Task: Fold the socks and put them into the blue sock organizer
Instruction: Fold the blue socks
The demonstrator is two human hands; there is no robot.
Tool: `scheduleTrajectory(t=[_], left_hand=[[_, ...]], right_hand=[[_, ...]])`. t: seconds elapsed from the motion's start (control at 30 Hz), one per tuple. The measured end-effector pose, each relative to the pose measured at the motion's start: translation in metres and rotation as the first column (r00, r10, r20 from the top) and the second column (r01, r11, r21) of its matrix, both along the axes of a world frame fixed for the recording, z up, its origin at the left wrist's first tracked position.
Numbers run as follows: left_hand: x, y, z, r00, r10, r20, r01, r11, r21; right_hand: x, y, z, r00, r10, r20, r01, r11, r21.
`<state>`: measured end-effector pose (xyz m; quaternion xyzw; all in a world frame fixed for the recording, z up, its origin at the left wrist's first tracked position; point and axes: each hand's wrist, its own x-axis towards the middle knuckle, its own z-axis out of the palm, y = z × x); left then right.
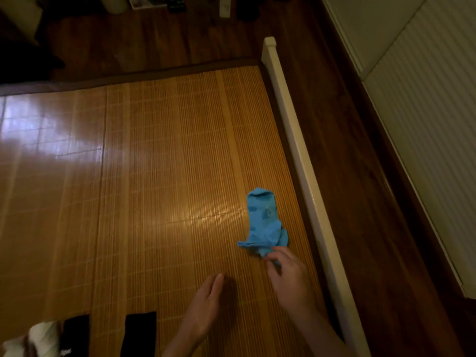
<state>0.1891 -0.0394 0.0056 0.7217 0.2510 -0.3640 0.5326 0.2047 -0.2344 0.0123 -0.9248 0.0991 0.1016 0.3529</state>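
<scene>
A bright blue sock (pixel 264 221) lies on the bamboo mat (pixel 159 176) near its right side, toe end pointing away from me. My right hand (pixel 288 276) pinches the sock's near cuff end between thumb and fingers. To its left, my left hand (pixel 206 305) hovers flat over the mat with fingers together, holding nothing. Two black socks (pixel 140 333) (pixel 76 336) lie at the bottom left edge. No blue organizer is in view.
A white fluffy item (pixel 38 338) sits at the bottom left corner. A cream bed rail (pixel 304 171) runs along the mat's right edge, with dark wood floor (pixel 360 176) and a white cabinet (pixel 425 99) beyond it. Dark clutter lies on the floor at the top.
</scene>
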Motion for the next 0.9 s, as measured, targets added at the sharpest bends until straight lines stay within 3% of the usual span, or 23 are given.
scheduleTrajectory(t=[0.1, 0.2, 0.4, 0.57, 0.63, 0.7, 0.73, 0.8, 0.9], left_hand=[[0.001, 0.007, 0.035, 0.995, -0.050, 0.081, 0.049, 0.999, 0.013], [0.007, 0.014, 0.082, 0.978, -0.059, 0.199, 0.067, 0.997, -0.034], [0.023, 0.011, 0.198, 0.890, -0.097, 0.446, 0.152, 0.985, -0.088], [0.029, 0.013, 0.278, 0.887, -0.089, 0.453, 0.242, 0.925, -0.292], [0.023, 0.015, 0.301, 0.876, -0.060, 0.478, 0.222, 0.931, -0.290], [0.017, 0.017, 0.320, 0.859, 0.047, 0.509, 0.142, 0.935, -0.325], [0.013, 0.017, 0.328, 0.848, 0.097, 0.520, 0.104, 0.933, -0.343], [0.007, 0.017, 0.343, 0.824, 0.162, 0.543, 0.049, 0.934, -0.354], [0.000, 0.018, 0.363, 0.813, 0.314, 0.489, -0.086, 0.897, -0.433]], right_hand=[[0.002, -0.008, 0.052, 0.981, -0.194, -0.004, 0.191, 0.961, 0.200], [0.007, -0.017, 0.110, 0.945, -0.265, -0.193, 0.326, 0.827, 0.458], [0.009, -0.021, 0.213, 0.959, -0.089, -0.267, 0.244, 0.737, 0.630], [0.007, -0.015, 0.288, 0.978, 0.023, -0.208, 0.135, 0.691, 0.710], [0.004, -0.009, 0.310, 0.979, -0.044, -0.199, 0.187, 0.581, 0.792], [-0.001, -0.002, 0.328, 0.966, -0.111, -0.233, 0.258, 0.393, 0.883], [-0.006, 0.002, 0.337, 0.965, -0.105, -0.242, 0.263, 0.365, 0.893], [-0.015, 0.012, 0.353, 0.978, -0.075, -0.196, 0.208, 0.452, 0.867], [-0.027, 0.019, 0.371, 0.977, -0.203, -0.062, 0.174, 0.600, 0.781]])
